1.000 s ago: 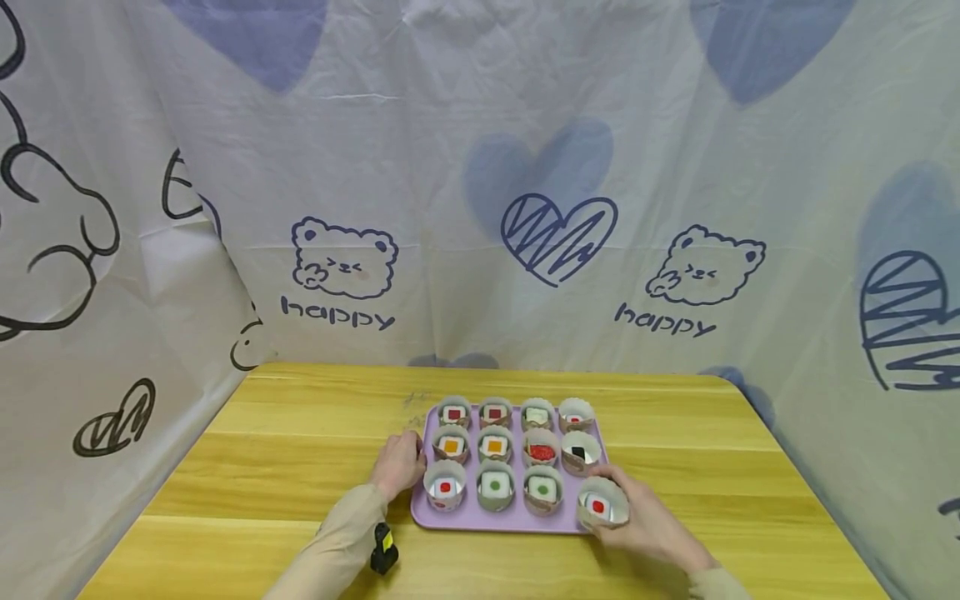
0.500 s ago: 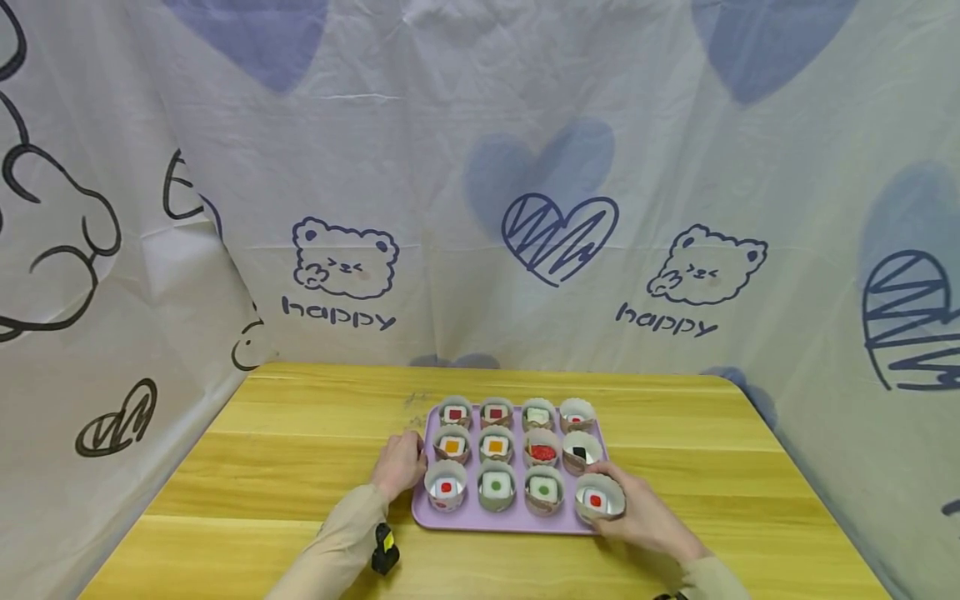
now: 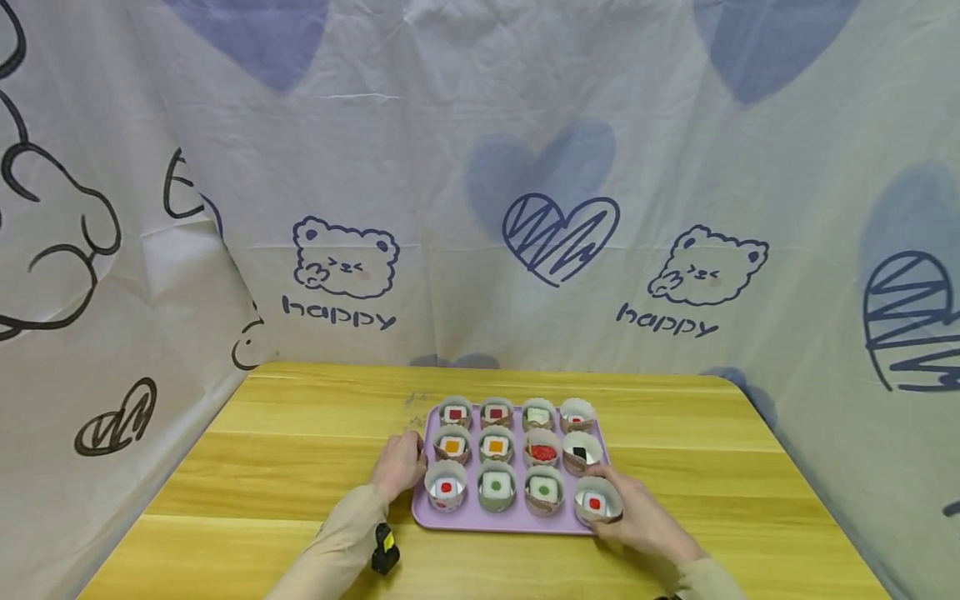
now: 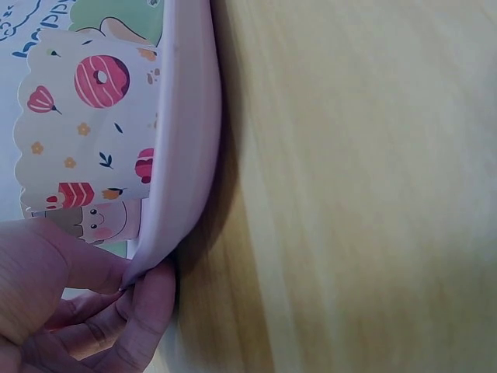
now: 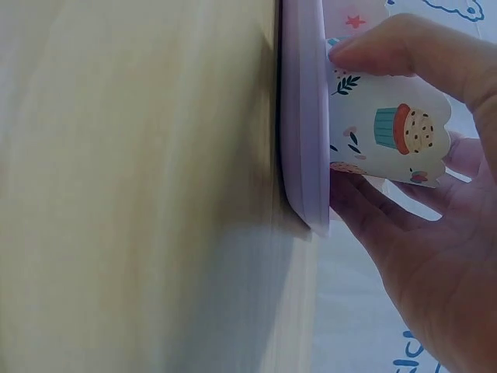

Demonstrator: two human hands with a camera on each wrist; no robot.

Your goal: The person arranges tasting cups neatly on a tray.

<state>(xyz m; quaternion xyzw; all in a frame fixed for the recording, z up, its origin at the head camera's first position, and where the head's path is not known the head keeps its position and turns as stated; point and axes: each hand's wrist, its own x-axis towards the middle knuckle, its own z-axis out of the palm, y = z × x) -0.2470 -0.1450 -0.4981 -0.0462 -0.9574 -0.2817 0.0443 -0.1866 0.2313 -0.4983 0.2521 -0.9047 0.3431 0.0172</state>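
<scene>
A pale purple tray lies on the wooden table, bearing rows of scalloped paper baking cups. Each cup holds a small white square piece with a topping, such as orange, dark red, green or red. My left hand pinches the tray's left edge between thumb and fingers, beside a cup printed with a doughnut. At the front right corner, my right hand grips a paper cup holding a red-dotted white piece. The right wrist view shows this cup's cupcake print, its base right at the tray's surface.
Yellow wooden table surrounds the tray on all sides. White cloth with hearts and bears hangs behind and at both sides. A black wrist strap sits on the left sleeve.
The right hand and its cup have shifted slightly left, further over the tray's front right corner. The left hand keeps its pinch on the tray edge.
</scene>
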